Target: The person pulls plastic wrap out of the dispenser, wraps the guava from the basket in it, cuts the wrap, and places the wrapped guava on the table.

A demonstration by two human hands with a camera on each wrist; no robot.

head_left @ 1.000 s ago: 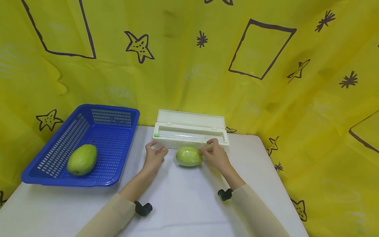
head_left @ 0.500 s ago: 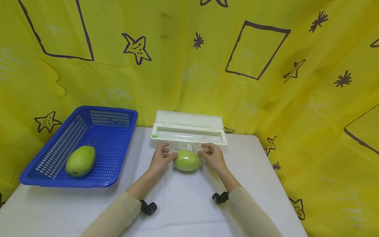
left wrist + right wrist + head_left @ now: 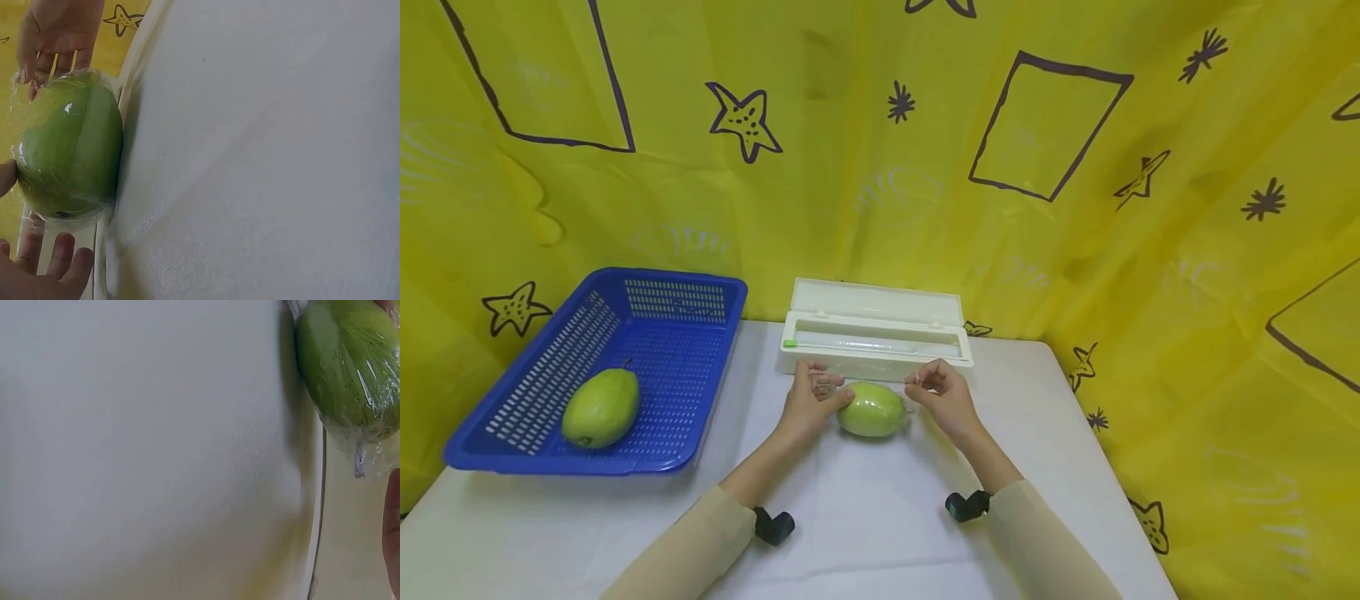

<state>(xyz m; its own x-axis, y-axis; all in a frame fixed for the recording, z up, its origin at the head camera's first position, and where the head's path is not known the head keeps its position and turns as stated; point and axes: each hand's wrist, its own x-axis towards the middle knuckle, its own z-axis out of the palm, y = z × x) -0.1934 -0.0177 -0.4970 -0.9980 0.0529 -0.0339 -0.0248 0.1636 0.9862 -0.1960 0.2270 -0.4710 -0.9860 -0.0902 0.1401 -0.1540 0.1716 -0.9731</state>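
A green oval melon (image 3: 871, 409) in clear plastic wrap (image 3: 364, 445) lies on the table before the long white wrap box (image 3: 880, 362), its lid raised. My left hand (image 3: 808, 404) is at the melon's left end. Its thumb touches the wrapped top, while the other fingers (image 3: 61, 253) are spread apart beyond that end. At the right end, my right hand (image 3: 946, 396) has thumb and forefinger together at the loose film. Clear film also shows by its fingertips in the left wrist view. The right wrist view catches only part of that hand.
To the left stands a blue mesh basket (image 3: 715, 392) with a second green melon (image 3: 601, 408) in it. The box contains a roll of wrap (image 3: 880, 343) and a green slider (image 3: 789, 343). A yellow patterned curtain (image 3: 865, 233) hangs behind the white table (image 3: 880, 533).
Both hands came in to the melon, and film was stretched between it and the box half a second ago. That stretched film no longer shows; the right hand has moved slightly away.
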